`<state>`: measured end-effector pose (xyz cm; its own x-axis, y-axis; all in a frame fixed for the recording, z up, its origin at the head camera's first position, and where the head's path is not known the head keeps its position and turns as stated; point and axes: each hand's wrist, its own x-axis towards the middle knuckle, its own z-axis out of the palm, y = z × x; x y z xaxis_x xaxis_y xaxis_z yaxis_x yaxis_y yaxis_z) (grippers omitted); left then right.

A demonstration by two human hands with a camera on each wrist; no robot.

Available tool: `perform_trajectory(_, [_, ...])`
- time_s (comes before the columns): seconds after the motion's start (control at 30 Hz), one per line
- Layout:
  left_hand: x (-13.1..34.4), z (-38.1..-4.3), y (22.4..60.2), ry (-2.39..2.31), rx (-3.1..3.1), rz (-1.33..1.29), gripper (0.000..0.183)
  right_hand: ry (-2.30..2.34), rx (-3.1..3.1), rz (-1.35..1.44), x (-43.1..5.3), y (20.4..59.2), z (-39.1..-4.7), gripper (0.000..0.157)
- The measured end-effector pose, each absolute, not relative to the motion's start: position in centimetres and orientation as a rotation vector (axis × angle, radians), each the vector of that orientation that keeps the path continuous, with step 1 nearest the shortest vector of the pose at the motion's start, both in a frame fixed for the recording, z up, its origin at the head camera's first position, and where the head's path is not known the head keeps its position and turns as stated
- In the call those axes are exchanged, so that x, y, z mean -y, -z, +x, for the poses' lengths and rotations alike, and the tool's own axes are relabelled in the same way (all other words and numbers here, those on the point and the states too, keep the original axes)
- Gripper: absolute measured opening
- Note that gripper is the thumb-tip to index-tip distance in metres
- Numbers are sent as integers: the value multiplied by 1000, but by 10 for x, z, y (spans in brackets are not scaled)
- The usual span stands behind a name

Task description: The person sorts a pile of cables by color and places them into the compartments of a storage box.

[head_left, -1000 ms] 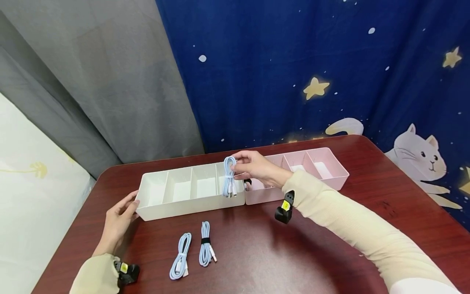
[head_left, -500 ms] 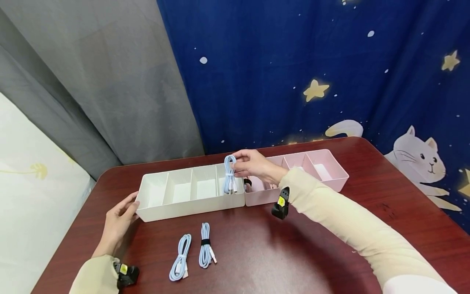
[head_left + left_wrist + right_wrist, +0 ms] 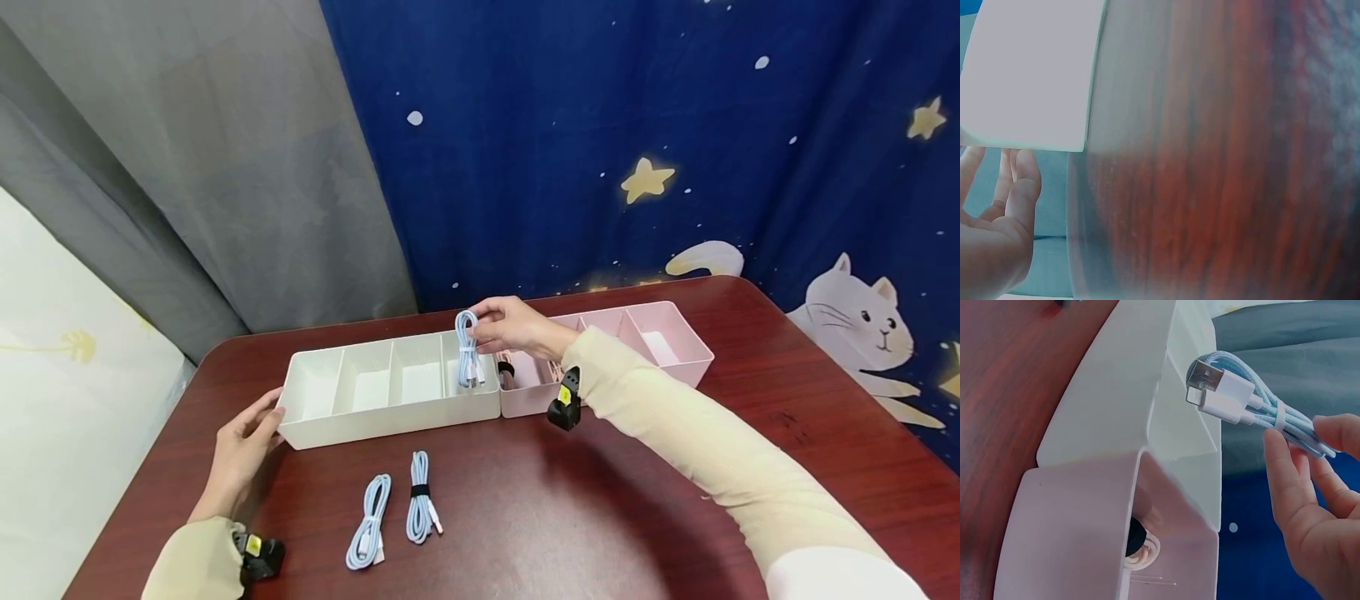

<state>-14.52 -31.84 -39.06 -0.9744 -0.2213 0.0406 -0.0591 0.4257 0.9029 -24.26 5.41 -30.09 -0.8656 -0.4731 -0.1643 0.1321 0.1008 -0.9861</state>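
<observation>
My right hand (image 3: 512, 326) pinches a coiled light-blue charging cable (image 3: 467, 362) over the right-end compartment of the white divided box (image 3: 390, 421). In the right wrist view its USB plug (image 3: 1205, 375) and smaller plug (image 3: 1216, 405) point away from the fingers, and a white tie (image 3: 1280, 415) binds the coil. My left hand (image 3: 243, 442) rests its fingertips against the box's left end; in the left wrist view the fingers (image 3: 1024, 194) touch the end wall (image 3: 1029, 81). On the table lie two more blue cables, one with a white tie (image 3: 369, 525), one with a black strap (image 3: 419, 500).
A pink divided box (image 3: 671, 333) stands end to end with the white one. Its left compartment holds a pale pink cable (image 3: 1144, 553) with a black strap, partly hidden. The dark red table (image 3: 525, 517) runs back to grey and blue curtains (image 3: 525, 167).
My right hand has shifted slightly up and left with the cable, still over the white box's right-end compartment. My left hand and the two cables on the table stay put.
</observation>
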Motion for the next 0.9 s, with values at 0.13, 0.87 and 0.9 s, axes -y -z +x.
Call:
perform_trajectory(0.13, [317, -147, 390, 1579, 2521, 239, 49, 1798, -1939, -324, -54, 303, -247, 36])
perform_trajectory(0.87, [318, -146, 389, 1554, 2523, 235, 48, 1724, -1923, -228, -43, 308, -261, 32])
perform_trajectory(0.9, [318, -146, 390, 1553, 2525, 237, 48, 1714, -1932, -224, -43, 308, -261, 31])
